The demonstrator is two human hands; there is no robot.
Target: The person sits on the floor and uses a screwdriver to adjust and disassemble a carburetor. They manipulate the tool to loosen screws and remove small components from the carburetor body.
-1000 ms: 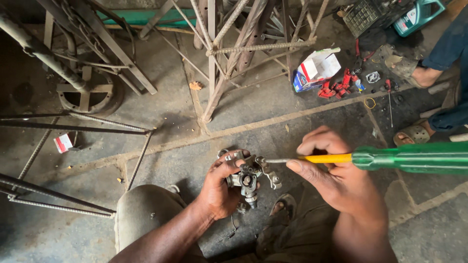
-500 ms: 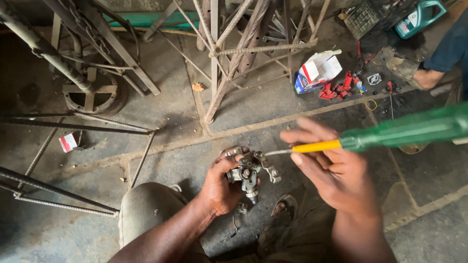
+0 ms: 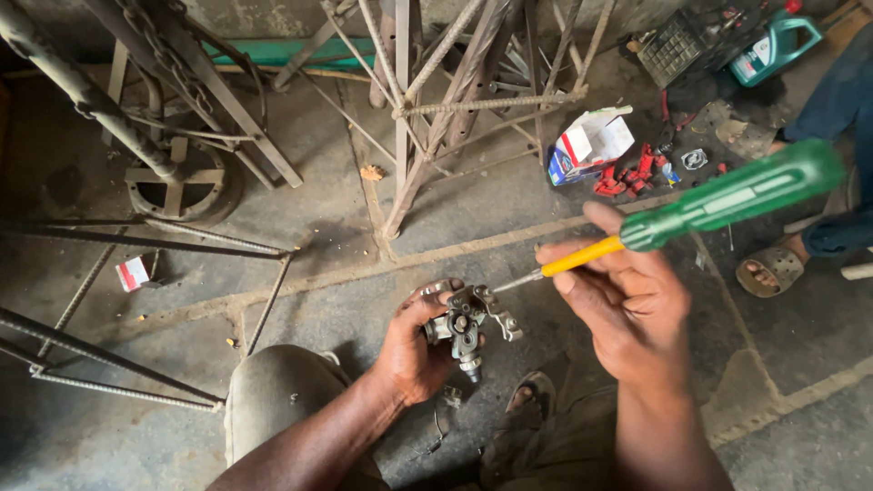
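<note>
My left hand (image 3: 411, 350) grips a small grey metal engine part (image 3: 466, 323), a carburettor-like body with screws and brass fittings, held over my knees. My right hand (image 3: 627, 309) holds a long screwdriver (image 3: 718, 205) with a green handle and a yellow collar. Its thin metal tip points left and touches the top of the part. The handle tilts up to the right.
Rusty rebar frames (image 3: 455, 100) stand on the concrete floor ahead and to the left. An open small carton (image 3: 589, 145) and red bits (image 3: 627, 177) lie at the upper right, beside a teal oil jug (image 3: 773, 45). Another person's sandalled foot (image 3: 773, 268) is at the right.
The screwdriver handle has swung upward, from level to tilted up at the right. The tip stays at the part, which my left hand has kept in place.
</note>
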